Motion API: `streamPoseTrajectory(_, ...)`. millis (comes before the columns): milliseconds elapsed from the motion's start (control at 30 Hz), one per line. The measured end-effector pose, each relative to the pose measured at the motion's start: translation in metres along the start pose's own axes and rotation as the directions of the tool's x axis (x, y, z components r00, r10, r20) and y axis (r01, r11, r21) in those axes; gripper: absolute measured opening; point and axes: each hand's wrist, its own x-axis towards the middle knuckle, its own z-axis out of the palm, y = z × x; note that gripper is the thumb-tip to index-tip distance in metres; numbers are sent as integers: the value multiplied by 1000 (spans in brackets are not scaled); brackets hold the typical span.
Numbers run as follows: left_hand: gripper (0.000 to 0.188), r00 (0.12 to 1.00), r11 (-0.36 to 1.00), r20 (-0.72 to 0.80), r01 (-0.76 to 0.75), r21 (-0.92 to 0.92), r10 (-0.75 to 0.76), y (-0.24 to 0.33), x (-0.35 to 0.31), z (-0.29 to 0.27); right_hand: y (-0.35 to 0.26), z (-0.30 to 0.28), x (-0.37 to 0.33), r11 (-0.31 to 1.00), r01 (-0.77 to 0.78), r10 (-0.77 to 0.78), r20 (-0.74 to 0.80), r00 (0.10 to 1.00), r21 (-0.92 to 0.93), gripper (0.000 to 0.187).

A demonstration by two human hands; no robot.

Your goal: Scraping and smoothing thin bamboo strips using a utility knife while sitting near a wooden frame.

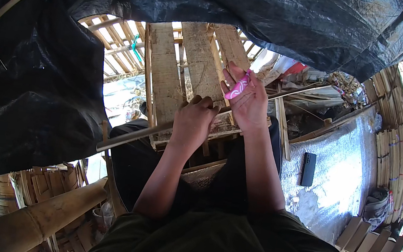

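A long thin bamboo stick [143,133] runs slantwise over my lap, from the lower left up to the right. My left hand [193,119] is closed round it near the middle, knuckles up. Farther right, my right hand [250,104] is turned palm up with its fingers apart, and the stick passes behind it. Across its fingers is a pink piece with a white pattern [239,87]; whether it is wrapped round a finger or just lies there I cannot tell. Beneath both hands, rough wooden planks [197,51] form a sloping bench that reaches away from me.
Black plastic sheeting [44,85] hangs at the left and overhead. To the right, a phone [308,169] lies on a shiny silvery sheet [335,147], near bundled bamboo strips [391,156]. A thick bamboo pole [45,212] crosses the lower left. Scraps and slats are heaped at the far right.
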Motion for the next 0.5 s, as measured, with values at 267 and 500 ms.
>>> streamPoseTrajectory(267,21,996,993,-35,80,89,-78,-20,6,-15,-11,28,-12,975,70,-111,-189,976,-210,39)
streamPoseTrajectory(500,10,954,949,80,296,-107,-288,-33,5,-29,-25,21,-26,870,69,-191,-206,960,-488,42)
